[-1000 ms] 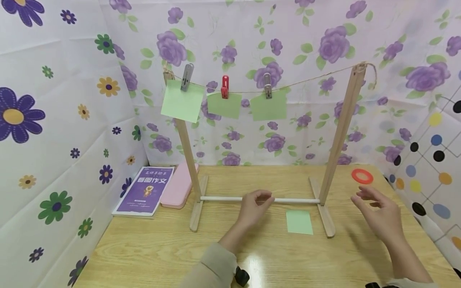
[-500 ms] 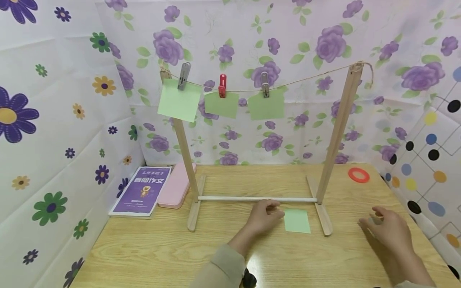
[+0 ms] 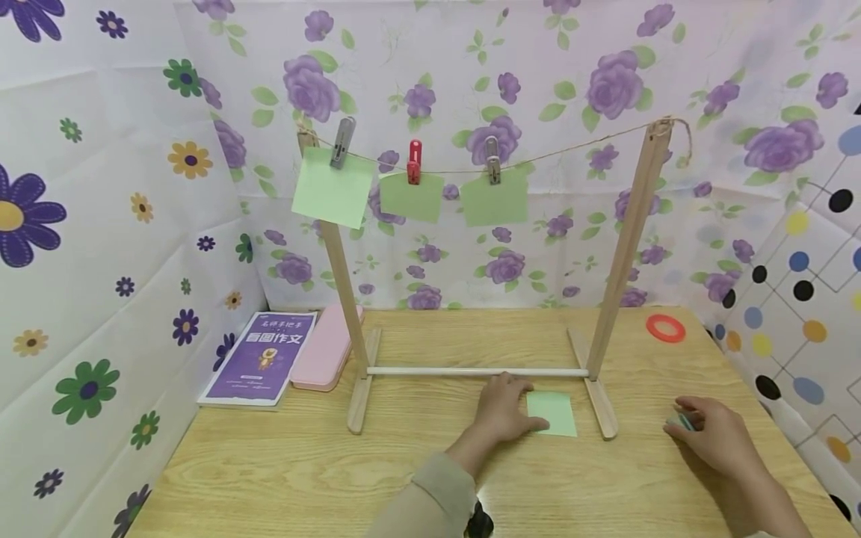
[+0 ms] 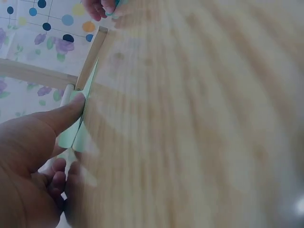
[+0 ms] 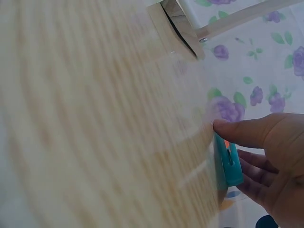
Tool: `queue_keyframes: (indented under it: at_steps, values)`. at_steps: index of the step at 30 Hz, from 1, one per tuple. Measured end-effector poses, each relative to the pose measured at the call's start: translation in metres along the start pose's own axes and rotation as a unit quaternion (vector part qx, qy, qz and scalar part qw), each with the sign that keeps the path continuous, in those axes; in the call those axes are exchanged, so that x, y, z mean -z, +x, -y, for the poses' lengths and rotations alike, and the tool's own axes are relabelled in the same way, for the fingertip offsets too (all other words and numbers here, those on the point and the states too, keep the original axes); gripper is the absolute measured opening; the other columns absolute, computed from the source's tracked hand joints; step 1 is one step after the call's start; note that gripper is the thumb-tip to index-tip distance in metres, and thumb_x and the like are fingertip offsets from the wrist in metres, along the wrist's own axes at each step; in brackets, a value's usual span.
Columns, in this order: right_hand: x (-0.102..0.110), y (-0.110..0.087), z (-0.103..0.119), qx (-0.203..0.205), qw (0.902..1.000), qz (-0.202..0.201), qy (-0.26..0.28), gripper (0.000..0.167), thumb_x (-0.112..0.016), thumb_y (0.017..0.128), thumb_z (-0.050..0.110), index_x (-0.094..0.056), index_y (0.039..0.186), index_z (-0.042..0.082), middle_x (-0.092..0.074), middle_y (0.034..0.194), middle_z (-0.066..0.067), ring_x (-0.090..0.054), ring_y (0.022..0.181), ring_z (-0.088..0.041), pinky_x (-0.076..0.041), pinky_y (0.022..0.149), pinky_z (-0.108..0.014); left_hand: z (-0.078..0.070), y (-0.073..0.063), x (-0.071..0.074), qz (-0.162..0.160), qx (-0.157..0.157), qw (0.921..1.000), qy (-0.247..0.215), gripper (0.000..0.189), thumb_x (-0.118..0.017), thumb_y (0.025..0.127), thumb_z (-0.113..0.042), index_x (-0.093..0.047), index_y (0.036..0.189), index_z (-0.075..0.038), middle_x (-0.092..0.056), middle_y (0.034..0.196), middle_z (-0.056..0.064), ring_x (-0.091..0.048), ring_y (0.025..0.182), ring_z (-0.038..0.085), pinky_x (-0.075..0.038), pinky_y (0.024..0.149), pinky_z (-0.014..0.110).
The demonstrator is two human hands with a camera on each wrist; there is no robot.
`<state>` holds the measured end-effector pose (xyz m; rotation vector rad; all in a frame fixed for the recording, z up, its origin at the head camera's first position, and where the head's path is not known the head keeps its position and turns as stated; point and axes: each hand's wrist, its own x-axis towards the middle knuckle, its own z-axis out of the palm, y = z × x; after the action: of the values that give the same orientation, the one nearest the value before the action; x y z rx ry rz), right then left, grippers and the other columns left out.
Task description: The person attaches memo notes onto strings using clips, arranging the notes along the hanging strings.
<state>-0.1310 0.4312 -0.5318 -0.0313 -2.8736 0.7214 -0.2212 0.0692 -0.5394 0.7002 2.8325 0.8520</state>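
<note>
In the head view my left hand [image 3: 501, 412] reaches to the left edge of a light green paper square [image 3: 557, 413] on the table. Its thumb [image 4: 76, 107] touches the paper in the left wrist view; the fingers are spread apart from it. My right hand [image 3: 716, 435], low over the table at the right, holds a teal clothespin [image 5: 231, 161] between thumb and fingers. On a string between two wooden posts hang a pale green sheet [image 3: 332, 190] under a grey clothespin [image 3: 342, 142], a green sheet [image 3: 412, 199] under a red clothespin [image 3: 414, 162], and another green sheet [image 3: 494, 200] under a grey clothespin [image 3: 493, 161].
Wooden posts [image 3: 625, 258] on flat feet, joined by a white rod [image 3: 430, 371], stand behind the hands. At the left lie a purple book [image 3: 258, 359] and a pink case [image 3: 325, 350]. A red ring [image 3: 666, 328] lies at the back right. Patterned cloth surrounds the table.
My left hand has come right and down from the white rod to the paper square. My right hand has moved down to the table, and the teal clothespin now shows in its fingers.
</note>
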Motion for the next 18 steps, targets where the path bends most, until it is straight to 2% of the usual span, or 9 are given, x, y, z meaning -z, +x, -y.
queue_keyframes:
  at_steps: [2, 5, 11, 16, 18]
  values:
    - [-0.001, 0.000, 0.000, -0.007, 1.0000, -0.001, -0.007, 0.055, -0.087, 0.083, 0.030, -0.067, 0.116, -0.010, -0.072, 0.104, -0.023, -0.069, 0.087, -0.033, -0.056, 0.065, -0.031, 0.001, 0.000, 0.000, -0.001, 0.000, 1.0000, 0.003, 0.067, -0.087, 0.075, -0.055, -0.068, 0.130, -0.022, -0.057, 0.111, -0.009, -0.048, 0.100, 0.009, -0.046, 0.086, 0.023]
    - [-0.001, 0.001, 0.000, -0.015, 0.9998, 0.007, -0.013, 0.052, -0.087, 0.083, 0.033, -0.070, 0.111, -0.007, -0.073, 0.098, -0.018, -0.067, 0.085, -0.030, -0.055, 0.067, -0.034, 0.003, -0.001, 0.003, 0.005, 0.000, 0.9998, -0.018, 0.062, -0.091, 0.072, -0.048, -0.073, 0.122, -0.015, -0.056, 0.100, -0.008, -0.047, 0.091, 0.008, -0.046, 0.079, 0.020]
    - [0.002, 0.004, 0.004, -0.019, 0.9992, 0.034, -0.012, 0.054, -0.085, 0.083, 0.041, -0.073, 0.108, -0.005, -0.073, 0.096, -0.016, -0.067, 0.085, -0.030, -0.059, 0.071, -0.047, 0.007, -0.004, 0.009, 0.022, -0.006, 0.9982, -0.056, 0.053, -0.092, 0.075, -0.039, -0.076, 0.113, -0.005, -0.054, 0.092, -0.008, -0.047, 0.084, 0.007, -0.045, 0.075, 0.018]
    - [0.002, 0.007, 0.007, -0.016, 0.9988, 0.043, -0.014, 0.052, -0.084, 0.083, 0.042, -0.074, 0.106, -0.004, -0.073, 0.099, -0.020, -0.068, 0.090, -0.041, -0.058, 0.076, -0.056, 0.012, -0.005, 0.013, 0.032, -0.044, 0.9952, -0.082, 0.034, -0.087, 0.081, -0.029, -0.078, 0.105, -0.006, -0.052, 0.087, -0.009, -0.044, 0.080, 0.005, -0.040, 0.069, 0.016]
    - [0.001, 0.006, 0.009, -0.005, 0.9989, 0.043, -0.016, 0.050, -0.083, 0.085, 0.040, -0.073, 0.108, -0.004, -0.073, 0.103, -0.022, -0.066, 0.096, -0.048, -0.056, 0.080, -0.061, 0.015, -0.007, 0.014, 0.034, -0.047, 0.9924, -0.109, 0.023, -0.084, 0.084, -0.024, -0.078, 0.100, -0.009, -0.052, 0.086, -0.009, -0.044, 0.079, 0.005, -0.041, 0.069, 0.016]
